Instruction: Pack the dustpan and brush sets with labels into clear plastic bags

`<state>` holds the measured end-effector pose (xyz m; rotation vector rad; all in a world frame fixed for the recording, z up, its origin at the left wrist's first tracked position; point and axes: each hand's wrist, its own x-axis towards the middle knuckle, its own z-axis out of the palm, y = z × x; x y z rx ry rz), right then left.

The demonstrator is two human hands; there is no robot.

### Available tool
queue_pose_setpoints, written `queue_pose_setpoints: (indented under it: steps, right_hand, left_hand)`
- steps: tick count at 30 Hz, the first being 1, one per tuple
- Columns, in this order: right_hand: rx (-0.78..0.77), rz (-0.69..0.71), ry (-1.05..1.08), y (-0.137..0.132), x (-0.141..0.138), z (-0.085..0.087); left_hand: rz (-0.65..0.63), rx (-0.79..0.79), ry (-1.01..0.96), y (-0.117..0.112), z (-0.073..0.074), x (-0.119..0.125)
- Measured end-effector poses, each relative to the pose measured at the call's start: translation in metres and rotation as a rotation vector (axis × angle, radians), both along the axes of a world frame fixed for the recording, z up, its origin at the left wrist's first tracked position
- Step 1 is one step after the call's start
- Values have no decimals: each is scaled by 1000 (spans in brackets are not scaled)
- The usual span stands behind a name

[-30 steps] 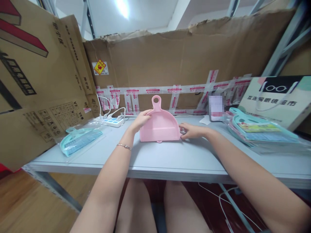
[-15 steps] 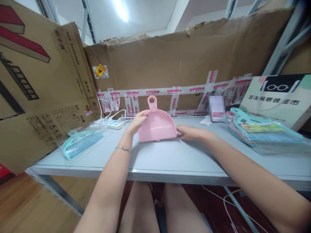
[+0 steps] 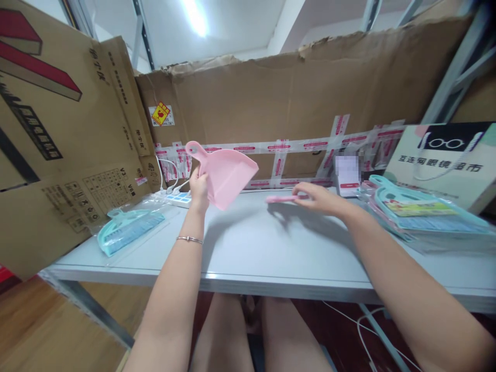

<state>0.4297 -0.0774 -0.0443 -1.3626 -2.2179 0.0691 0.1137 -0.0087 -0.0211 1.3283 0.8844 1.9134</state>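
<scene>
A pink dustpan (image 3: pixel 230 173) is held up above the table, tilted, with its looped handle to the upper left. My left hand (image 3: pixel 199 188) is closed on its left side, near the handle. Lower and to the right, my right hand (image 3: pixel 320 199) pinches a slim pink brush (image 3: pixel 281 199), its handle pointing left just over the tabletop. The brush's bristle end is mostly hidden by my fingers. A gap lies between the dustpan and the brush.
On the grey table (image 3: pixel 267 248), a bagged turquoise dustpan set (image 3: pixel 129 230) lies left, and a stack of bagged sets (image 3: pixel 422 206) right. A power strip (image 3: pixel 179 199), phone (image 3: pixel 347 175) and glasses-shop bag (image 3: pixel 442 160) stand farther back. Large cardboard boxes (image 3: pixel 240 103) wall the rear and left.
My left hand has moved left and tipped the dustpan, its handle swinging left. The brush has come apart from the dustpan's right edge, with my right hand slightly higher and farther right.
</scene>
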Motion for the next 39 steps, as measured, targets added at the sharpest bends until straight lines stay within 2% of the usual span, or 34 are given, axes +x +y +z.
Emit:
queue_pose_setpoints:
  steps: [2,5,8,10,14,17,24,29,34,39]
  right_hand:
    - [105,-82,199,-2,14,8]
    - [232,-115,531,-6,17,16]
    - [217,-11,783,-6,-10,15]
    - [154,30,819,-6,-40,10]
    - [133,59,769,-5,-95,-1]
    - [198,31,715,-6,-112,-4]
    - [370,-65,706,-3,-114,-12]
    - [378,-126,701,2,-106,-20]
    - [486,-115,519,0,-102,-20]
    - [727,-133,236,-13,-105,-14]
  left_hand:
    - [72,30,-56,4,0,-5]
    - [5,-46,50,2,-3,-2]
    - [-161,-131,174,-8,-7,13]
    - [-255,-164,227,-17,-8,23]
    - [-412,-223,292,-28,-10,37]
    - [-468,-256,276,-30,-11,40]
    - [-471,-193,232,-28,-13,41]
    - [-499,-128,389,-31,-19,45]
    - [-496,-43,458,-36,-20,48]
    - [-520,-8,450,-34,-20,48]
